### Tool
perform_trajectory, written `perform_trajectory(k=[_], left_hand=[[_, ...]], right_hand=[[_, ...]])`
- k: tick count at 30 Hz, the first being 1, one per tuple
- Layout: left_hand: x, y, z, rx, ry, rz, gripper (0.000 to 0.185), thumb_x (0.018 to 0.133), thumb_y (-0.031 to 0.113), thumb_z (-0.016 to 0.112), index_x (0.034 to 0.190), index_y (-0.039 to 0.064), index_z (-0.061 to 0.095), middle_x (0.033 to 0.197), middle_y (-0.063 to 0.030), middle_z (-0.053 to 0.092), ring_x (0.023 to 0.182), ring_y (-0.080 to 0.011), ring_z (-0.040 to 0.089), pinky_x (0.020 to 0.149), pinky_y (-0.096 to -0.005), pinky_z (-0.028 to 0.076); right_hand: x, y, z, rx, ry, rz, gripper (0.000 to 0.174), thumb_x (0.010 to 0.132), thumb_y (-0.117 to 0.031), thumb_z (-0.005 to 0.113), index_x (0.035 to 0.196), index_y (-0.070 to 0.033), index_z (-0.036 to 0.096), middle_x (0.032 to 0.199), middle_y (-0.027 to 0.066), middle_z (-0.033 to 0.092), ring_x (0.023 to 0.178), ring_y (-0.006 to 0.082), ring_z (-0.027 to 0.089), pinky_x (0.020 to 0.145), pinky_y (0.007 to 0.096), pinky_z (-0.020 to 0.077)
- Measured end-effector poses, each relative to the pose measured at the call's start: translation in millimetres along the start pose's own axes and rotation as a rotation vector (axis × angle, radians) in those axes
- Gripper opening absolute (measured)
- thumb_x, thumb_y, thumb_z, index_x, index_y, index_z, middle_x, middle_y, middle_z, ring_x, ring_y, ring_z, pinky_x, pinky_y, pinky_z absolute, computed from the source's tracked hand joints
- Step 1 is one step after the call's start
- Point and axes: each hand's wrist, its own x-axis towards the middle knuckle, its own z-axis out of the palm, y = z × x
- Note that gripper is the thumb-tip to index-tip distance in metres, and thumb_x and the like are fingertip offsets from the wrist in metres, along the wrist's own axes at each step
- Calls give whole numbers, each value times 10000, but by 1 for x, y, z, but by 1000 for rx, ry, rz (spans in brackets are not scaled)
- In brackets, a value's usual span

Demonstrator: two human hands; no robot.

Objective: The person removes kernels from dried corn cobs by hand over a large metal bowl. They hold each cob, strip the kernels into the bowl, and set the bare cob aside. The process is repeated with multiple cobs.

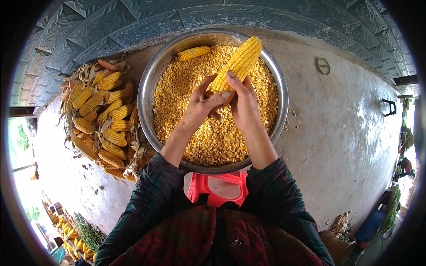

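Both my hands hold one yellow ear of corn (pixel 240 63) above a wide metal basin (pixel 145 109). My left hand (pixel 203 104) grips its lower end, the thumb lying across the kernels. Around the back and right side of the ear wraps my right hand (pixel 244 99), with its thumb pressed on the front. The ear tilts up to the right, its lower end partly hidden by my fingers. Loose corn kernels (pixel 213 139) fill much of the basin. Another whole ear (pixel 194 53) lies on them by the far left rim.
Left of the basin is a heap of corn ears (pixel 113 136) with dry husks. A red plastic stool (pixel 216 186) shows at the near rim. Beyond stands a blue-grey tiled wall (pixel 213 16). A ring-shaped object (pixel 323 66) and a dark bracket-like piece (pixel 389 108) lie to the right.
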Motion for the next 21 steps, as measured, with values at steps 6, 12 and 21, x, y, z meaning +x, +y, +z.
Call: perform_trajectory(k=[6,12,21], left_hand=[[-2,-5,9,129,16,79,771,878,399,661,1386,-56,301,858,-55,623,652,-89,585,421,-203,448],[-6,-4,7,71,-96,59,734,931,313,604,1433,-50,211,929,-69,614,684,-94,587,437,-215,497],[-10,-2,6,-63,-126,70,926,878,344,673,1467,-71,91,1012,-121,601,800,-153,633,526,-273,558]], right_hand=[[-2,-2,2,71,-11,28,448,851,-284,701,1206,-71,527,1057,18,573,977,135,534,855,311,432],[-3,-7,0,155,10,71,422,857,-283,696,1190,-73,544,1015,11,586,942,130,544,830,305,438],[-3,-9,-4,133,-41,54,463,856,-301,697,1214,-58,532,1045,22,584,964,132,545,841,294,437]])
